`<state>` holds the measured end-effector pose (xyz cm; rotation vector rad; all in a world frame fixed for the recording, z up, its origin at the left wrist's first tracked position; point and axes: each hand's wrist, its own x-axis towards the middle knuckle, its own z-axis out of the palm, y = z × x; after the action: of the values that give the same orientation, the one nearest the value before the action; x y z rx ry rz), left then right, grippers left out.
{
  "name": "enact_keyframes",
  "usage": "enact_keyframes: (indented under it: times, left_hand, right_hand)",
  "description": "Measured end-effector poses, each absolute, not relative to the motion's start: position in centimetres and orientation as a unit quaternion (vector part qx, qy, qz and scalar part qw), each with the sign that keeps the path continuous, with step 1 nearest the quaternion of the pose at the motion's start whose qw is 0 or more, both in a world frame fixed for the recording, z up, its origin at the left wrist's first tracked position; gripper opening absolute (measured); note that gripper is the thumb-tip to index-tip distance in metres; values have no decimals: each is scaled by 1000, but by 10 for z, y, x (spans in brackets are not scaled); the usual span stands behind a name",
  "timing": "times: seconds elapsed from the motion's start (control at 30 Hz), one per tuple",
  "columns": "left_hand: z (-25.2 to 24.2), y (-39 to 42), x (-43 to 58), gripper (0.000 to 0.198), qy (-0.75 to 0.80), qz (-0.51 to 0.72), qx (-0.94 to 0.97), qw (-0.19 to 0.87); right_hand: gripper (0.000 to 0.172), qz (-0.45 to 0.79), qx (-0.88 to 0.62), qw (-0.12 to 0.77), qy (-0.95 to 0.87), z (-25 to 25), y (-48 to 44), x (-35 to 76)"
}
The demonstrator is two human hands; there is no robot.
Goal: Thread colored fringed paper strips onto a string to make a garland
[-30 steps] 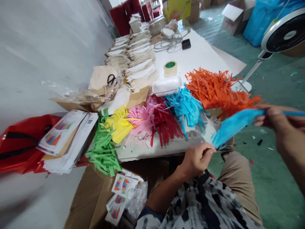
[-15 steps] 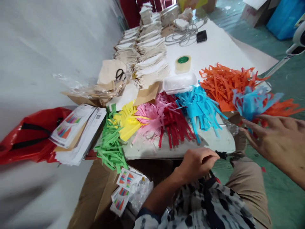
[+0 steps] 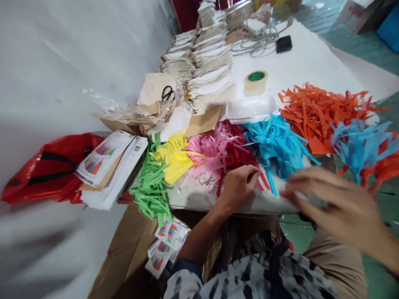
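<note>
Head view, clock centred on the scene: green (image 3: 149, 187), yellow (image 3: 174, 155), pink (image 3: 204, 150), red (image 3: 239, 153) and blue fringes (image 3: 282, 145) lie sorted by colour along the table's near edge (image 3: 190, 200), presumably for easy picking, with a separate blue tassel (image 3: 361, 143) at 3 o'clock beside the orange pile (image 3: 326, 114). The left hand (image 3: 239, 185), toward 4, curls near the red, its grip unclear; the blurred right hand (image 3: 336, 203), also toward 4, extends loose fingers around nothing visible. The tray (image 3: 251, 109) at 2 shows only its white interior, while the carton (image 3: 115, 245) at 7 apparently holds cards (image 3: 163, 253).

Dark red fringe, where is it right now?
In the head view, the dark red fringe lies just right of centre, between the pink fringe and a blue fringe, partly behind the left hand.
</note>
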<state>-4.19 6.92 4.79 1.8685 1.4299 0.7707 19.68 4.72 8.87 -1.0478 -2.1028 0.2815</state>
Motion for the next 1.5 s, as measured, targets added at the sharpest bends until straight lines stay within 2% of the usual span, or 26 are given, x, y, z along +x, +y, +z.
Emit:
enact_keyframes:
  times: [0.1, 0.2, 0.3, 0.47, 0.63, 0.8, 1.1, 1.33, 1.5]
  left_hand:
    - [48, 73, -44, 16, 545, 304, 711, 325]
    - [47, 77, -44, 17, 540, 305, 712, 329]
    - [46, 81, -44, 18, 538, 303, 714, 330]
    - [41, 90, -41, 15, 536, 321, 718, 307]
    - [30, 105, -33, 16, 520, 364, 729, 257]
    - [24, 121, -23, 21, 485, 363, 759, 237]
    - [31, 143, -23, 16, 477, 337, 797, 150]
    - [29, 152, -26, 24, 472, 248, 846, -6]
    - [27, 159, -13, 25, 467, 261, 845, -2]
  right_hand:
    - [26, -43, -440, 282, -852, 49, 101, 181]
    - [24, -131, -453, 183, -863, 17, 126, 180]
    - [29, -170, -434, 161, -870, 5, 132, 185]
    - [26, -106, -438, 220, -865, 12, 137, 187]
    - [24, 46, -447, 309, -838, 21, 148, 192]
    - [20, 130, -445, 318, -827, 28, 154, 202]
    - [17, 138, -430, 398, -799, 47, 152, 199]
    - [17, 92, -400, 418, -811, 70, 155, 200]
    - [29, 115, -439, 502, -736, 114, 146, 206]
